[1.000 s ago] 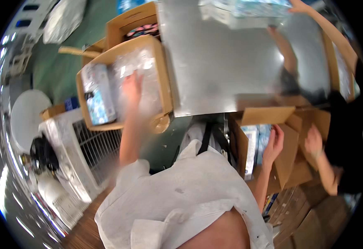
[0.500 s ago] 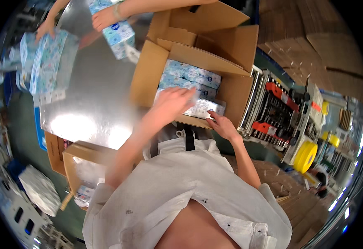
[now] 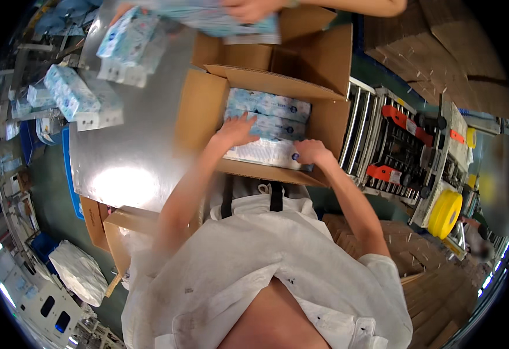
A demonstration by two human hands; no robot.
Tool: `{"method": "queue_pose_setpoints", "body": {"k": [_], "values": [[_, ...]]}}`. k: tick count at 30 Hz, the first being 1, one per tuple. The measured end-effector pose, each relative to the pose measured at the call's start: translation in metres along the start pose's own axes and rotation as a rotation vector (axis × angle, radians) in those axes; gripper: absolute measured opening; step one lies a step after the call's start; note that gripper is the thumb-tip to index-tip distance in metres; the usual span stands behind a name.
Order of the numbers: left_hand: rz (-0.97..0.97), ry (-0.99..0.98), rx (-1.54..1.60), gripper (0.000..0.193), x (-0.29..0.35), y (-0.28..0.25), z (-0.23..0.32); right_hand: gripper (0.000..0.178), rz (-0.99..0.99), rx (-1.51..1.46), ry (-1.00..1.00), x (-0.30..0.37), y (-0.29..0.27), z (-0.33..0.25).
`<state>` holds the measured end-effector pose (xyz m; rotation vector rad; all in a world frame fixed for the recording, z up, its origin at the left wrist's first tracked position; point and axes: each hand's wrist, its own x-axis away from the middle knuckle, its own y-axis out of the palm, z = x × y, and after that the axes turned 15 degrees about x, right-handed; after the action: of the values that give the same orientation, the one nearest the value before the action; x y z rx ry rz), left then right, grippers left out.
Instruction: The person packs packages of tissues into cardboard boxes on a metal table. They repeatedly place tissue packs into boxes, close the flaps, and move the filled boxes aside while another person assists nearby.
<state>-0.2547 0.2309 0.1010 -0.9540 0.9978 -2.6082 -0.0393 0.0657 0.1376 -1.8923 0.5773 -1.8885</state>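
An open cardboard box (image 3: 199,116) stands in front of me, with rows of light blue, soft-wrapped tissue packs (image 3: 274,104) inside. The nearest pack (image 3: 260,152) shows a paler, whitish side. My left hand (image 3: 237,131) lies over the left part of the packs, open, fingers spread and touching the wrapping. At the right end of the nearest pack, my right hand (image 3: 313,152) rests with its fingers bent and bunched together. Its fingertips are partly hidden, so whether it grips the pack is unclear.
Across the metal table (image 3: 132,134), another person's hand (image 3: 253,9) is at a blurred blue pack bundle (image 3: 219,23). More packs (image 3: 71,96) lie at the table's left. A second open box (image 3: 318,55) stands behind mine. To the right is a roller conveyor (image 3: 359,116) with a yellow wheel (image 3: 444,214).
My left hand has shifted left and flattened over the packs. My right hand has moved onto the nearest pack's end. The other person's pack bundle has swung right, above the far box.
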Motion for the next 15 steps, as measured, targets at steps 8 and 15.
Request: {"method": "queue_pose_setpoints", "body": {"k": [8,15], "values": [[0.047,0.06,-0.034,0.017,0.007,0.041,-0.054,0.055,-0.056,-0.373,-0.374,-0.114,0.1,0.058],[0.462,0.15,0.773,0.03,0.109,-0.075,-0.062,0.056,-0.106,-0.1,-0.022,-0.107,0.076,0.064]]}}
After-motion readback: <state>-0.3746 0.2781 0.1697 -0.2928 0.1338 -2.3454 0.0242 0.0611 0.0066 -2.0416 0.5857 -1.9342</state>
